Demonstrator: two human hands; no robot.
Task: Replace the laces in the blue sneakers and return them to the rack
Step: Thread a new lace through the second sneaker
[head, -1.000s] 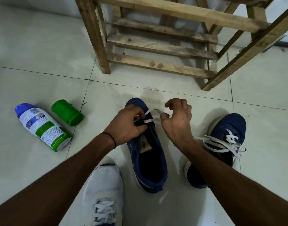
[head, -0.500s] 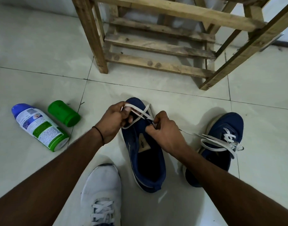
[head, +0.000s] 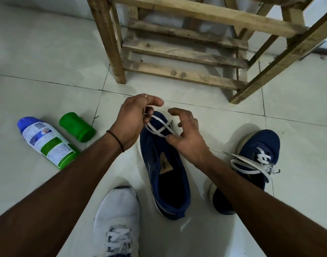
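your left hand (head: pixel 135 117) has drawn the white lace (head: pixel 159 127) taut, pinching it over the toe of the blue sneaker (head: pixel 168 175) on the floor (head: pixel 47 80) — right hand (head: pixel 187 140) has let go, fingers spread — first crossing looks set, eyelets remain.

The left hand (head: pixel 133 119) is pinching a white lace (head: pixel 159 127) over the toe of the middle blue sneaker (head: pixel 168 182), while the right hand (head: pixel 186 138), fingers spread, is touching the lace crossing with its thumb, before a wooden rack (head: pixel 177 52).
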